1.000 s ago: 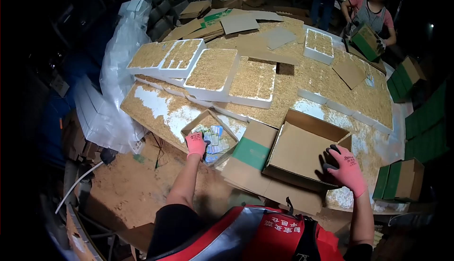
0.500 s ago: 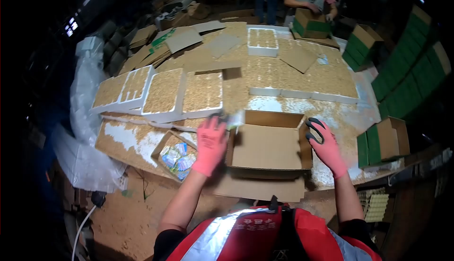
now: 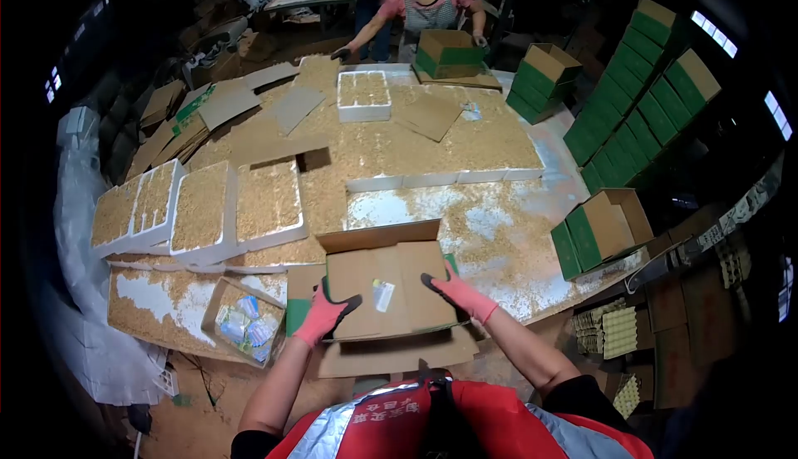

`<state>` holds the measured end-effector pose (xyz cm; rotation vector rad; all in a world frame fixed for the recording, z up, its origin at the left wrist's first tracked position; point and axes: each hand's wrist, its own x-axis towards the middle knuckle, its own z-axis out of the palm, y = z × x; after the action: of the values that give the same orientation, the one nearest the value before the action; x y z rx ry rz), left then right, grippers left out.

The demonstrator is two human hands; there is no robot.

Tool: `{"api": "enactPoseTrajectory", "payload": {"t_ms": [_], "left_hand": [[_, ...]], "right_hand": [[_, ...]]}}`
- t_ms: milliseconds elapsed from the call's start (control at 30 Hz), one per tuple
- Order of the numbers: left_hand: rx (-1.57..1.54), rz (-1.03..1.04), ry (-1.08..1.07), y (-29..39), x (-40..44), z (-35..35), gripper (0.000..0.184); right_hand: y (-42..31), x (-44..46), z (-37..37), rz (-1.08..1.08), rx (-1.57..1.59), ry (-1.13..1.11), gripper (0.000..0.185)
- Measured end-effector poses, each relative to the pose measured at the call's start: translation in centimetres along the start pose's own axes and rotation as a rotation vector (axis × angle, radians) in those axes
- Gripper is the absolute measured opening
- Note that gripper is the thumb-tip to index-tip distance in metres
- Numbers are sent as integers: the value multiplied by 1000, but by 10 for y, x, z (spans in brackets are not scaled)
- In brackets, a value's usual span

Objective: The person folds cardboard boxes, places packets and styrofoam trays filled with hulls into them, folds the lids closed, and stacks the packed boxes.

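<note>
Cardboard box (image 3: 362, 264), one, open-topped, on the near side of the desk (image 3: 507, 280), roughly central. Hands, two, gloved: left hand (image 3: 327, 316) clamped on its left wall, right hand (image 3: 467, 296) clamped on its right wall, digits parted over each edge; both forearms angle inward from the near side. Card (image 3: 383, 294), one, inside. Smaller carton (image 3: 214, 309), one, near left, holding several packets (image 3: 247, 324). Sawdust-topped trays (image 3: 199, 214), four, left; a fifth, far.
</note>
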<state>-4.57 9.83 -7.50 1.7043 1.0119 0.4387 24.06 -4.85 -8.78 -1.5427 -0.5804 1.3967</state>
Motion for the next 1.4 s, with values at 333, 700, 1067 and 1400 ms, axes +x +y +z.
{"api": "enactPoseTrajectory", "payload": {"t_ms": [333, 700, 1067, 1400], "left_hand": [[-1082, -201, -635, 117, -1, 155, 70], [-774, -102, -861, 317, 167, 540, 67], [-518, 260, -1036, 325, 167, 617, 62], [-432, -6, -639, 296, 141, 518, 64]], "right_hand": [[-101, -101, -168, -491, -315, 182, 80], [-50, -192, -604, -102, -1118, 593, 43], [-123, -380, -474, -151, -1150, 748, 41], [-91, -284, -487, -502, -1275, 1233, 21]]}}
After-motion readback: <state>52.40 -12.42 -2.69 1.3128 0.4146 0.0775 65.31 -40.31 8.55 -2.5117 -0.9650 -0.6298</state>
